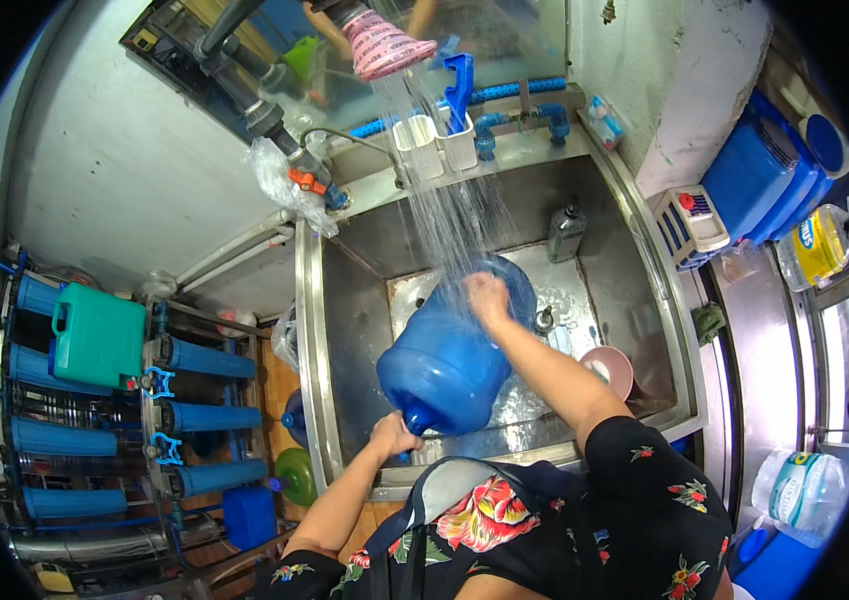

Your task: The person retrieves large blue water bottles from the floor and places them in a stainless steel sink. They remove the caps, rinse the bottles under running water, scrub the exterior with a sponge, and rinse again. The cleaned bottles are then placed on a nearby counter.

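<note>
A large blue plastic water jug (pixel 445 360) lies tilted in the stainless-steel sink (pixel 315 360), its neck towards me. My left hand (pixel 393 436) is closed around the jug's neck. Under the falling water, my right hand (pixel 486 298) rests on the jug's side near its base; its fingers are partly blurred by the spray, and whether it holds anything cannot be told. Water pours from a shower head wrapped in pink cloth (pixel 390 46) above the sink.
A pink bowl (pixel 610 371) and a dark bottle (pixel 567 234) stand in the sink. White holders (pixel 418 146) sit on the back ledge beside an orange-handled valve (pixel 306 181). Blue filter housings (pixel 214 418) and a green jerrycan (pixel 99 334) are at left, blue containers (pixel 751 176) at right.
</note>
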### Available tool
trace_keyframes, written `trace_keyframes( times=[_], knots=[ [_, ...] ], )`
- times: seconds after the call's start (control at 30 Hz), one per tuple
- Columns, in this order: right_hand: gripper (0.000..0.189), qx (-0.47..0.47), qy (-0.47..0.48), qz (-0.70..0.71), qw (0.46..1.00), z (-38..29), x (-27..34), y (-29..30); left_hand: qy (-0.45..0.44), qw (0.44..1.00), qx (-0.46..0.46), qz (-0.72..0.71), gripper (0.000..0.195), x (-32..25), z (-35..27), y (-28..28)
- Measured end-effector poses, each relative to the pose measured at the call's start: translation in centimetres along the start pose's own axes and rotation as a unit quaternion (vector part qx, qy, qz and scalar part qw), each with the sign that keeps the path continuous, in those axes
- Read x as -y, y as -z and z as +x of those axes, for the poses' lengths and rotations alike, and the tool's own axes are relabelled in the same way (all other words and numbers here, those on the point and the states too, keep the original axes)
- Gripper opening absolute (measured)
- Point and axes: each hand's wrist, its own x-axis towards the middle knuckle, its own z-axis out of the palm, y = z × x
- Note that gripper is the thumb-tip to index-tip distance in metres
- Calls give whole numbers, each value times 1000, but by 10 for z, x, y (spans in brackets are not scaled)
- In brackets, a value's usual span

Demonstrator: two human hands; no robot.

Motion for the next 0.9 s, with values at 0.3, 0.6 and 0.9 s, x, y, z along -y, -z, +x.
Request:
trace_keyframes(
  times=[0.3, 0.6, 0.9],
  knots=[
    [47, 352, -247, 195, 882, 29, 89, 66, 32, 994, -81, -65, 58, -35, 36, -54],
    [21, 538, -145, -53, 829, 13, 139, 72, 70, 947, 95, -298, 55, -35, 28, 14],
    [28, 610, -78, 46, 787, 12, 160, 63, 128, 725, 271, -620, 29, -83, 24, 83]
  ],
)
